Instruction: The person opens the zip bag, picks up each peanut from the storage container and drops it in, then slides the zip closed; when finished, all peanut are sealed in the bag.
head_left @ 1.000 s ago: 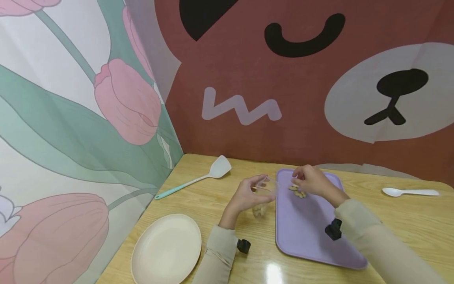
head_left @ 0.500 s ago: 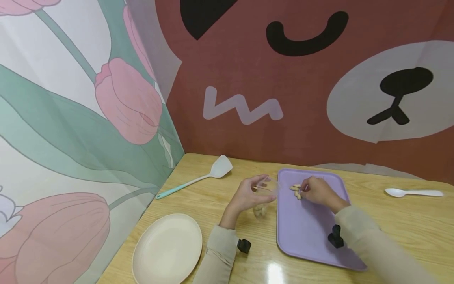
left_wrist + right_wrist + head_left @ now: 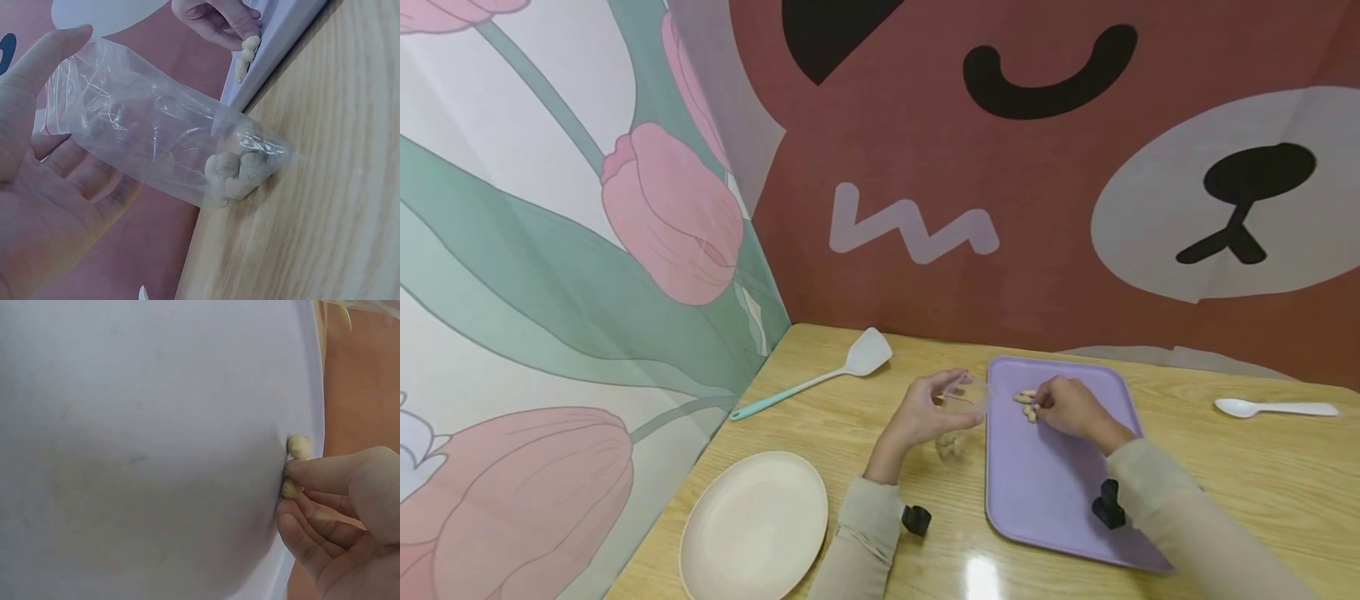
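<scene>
My left hand (image 3: 919, 413) holds up a clear zip bag (image 3: 153, 122) by its mouth, thumb and fingers spread apart at the rim. Several peanuts (image 3: 232, 172) lie in the bag's lower end, just above or on the wooden table; I cannot tell which. Over the far left part of a purple tray (image 3: 1037, 500), my right hand (image 3: 1071, 407) pinches a peanut (image 3: 290, 489) between thumb and fingers. Touching or close to those fingertips, more peanuts (image 3: 1024, 397) lie in a small group on the tray. The right hand partly hides this group.
A cream plate (image 3: 754, 525) sits at the table's near left. Behind it lies a spatula (image 3: 867, 353) with a turquoise handle. To the right of the tray is a white spoon (image 3: 1273, 407). Printed cloths (image 3: 880, 287) hang along the table's back and left.
My right hand has moved from behind the peanuts on the tray to their right side and down to them. My left hand and the bag have stayed in place.
</scene>
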Demonstrator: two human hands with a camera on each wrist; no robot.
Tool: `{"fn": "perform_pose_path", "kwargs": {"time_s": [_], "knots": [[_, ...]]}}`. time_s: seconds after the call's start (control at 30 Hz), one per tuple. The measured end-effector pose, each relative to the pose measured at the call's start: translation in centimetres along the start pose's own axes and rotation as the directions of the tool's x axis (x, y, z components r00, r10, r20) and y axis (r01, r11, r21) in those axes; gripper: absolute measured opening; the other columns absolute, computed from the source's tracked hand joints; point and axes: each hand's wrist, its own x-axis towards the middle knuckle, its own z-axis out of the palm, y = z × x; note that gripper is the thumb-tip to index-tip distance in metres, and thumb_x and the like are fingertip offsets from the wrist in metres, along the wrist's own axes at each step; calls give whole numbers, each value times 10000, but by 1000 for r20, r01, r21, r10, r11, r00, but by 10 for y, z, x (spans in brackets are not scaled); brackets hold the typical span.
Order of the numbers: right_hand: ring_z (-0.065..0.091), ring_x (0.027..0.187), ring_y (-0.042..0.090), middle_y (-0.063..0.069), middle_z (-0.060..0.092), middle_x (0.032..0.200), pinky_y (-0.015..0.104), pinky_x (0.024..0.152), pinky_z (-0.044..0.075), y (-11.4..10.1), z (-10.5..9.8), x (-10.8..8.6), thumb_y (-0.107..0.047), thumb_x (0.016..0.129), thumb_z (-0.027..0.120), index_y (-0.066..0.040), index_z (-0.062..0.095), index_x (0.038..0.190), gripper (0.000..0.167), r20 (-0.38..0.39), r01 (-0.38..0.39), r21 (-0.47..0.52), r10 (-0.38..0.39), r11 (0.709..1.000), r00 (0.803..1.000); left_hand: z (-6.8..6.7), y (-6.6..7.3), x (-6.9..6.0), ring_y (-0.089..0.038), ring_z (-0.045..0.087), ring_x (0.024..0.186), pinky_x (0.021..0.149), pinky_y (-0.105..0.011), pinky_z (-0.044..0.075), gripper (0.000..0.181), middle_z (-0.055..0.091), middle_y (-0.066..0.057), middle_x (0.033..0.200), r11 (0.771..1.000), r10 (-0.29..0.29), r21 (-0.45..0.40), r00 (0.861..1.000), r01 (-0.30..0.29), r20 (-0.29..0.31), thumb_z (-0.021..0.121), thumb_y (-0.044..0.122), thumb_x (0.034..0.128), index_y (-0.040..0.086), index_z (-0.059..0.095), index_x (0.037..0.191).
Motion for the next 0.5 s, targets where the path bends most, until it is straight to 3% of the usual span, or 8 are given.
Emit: {"fn": "perform_pose_path", "kwargs": {"time_s": [0.2, 0.4, 0.5], "knots": [[624, 688, 175, 26, 678, 741, 385, 624, 518, -19, -16, 4, 8, 835, 712, 24, 710, 825, 19, -7, 59, 16, -59, 998, 998, 1, -1, 0, -320, 591, 1186, 949, -424, 469, 716, 633, 18, 1309, 1000, -9, 5, 1000, 9, -1, 836, 242, 812, 82, 526, 1436], [640, 702, 174, 36, 679, 777, 387, 631, 544, -63, -40, 11, -14, 873, 708, 47, 719, 919, 77, -49, 117, 42, -115, 992, 992, 2, -1, 0, -242, 613, 1155, 921, -326, 472, 714, 627, -29, 1327, 1000, -9, 14, 1000, 9, 2, 838, 258, 815, 91, 528, 1436], [642, 707, 168, 34, 671, 803, 368, 632, 550, -86, -45, 11, -18, 877, 715, 42, 723, 948, 94, -62, 163, 49, -160, 985, 985, 3, 0, 1, -238, 616, 1148, 933, -365, 483, 716, 633, -4, 1312, 1000, -10, 9, 1000, 10, 0, 840, 243, 811, 85, 526, 1436]]}}
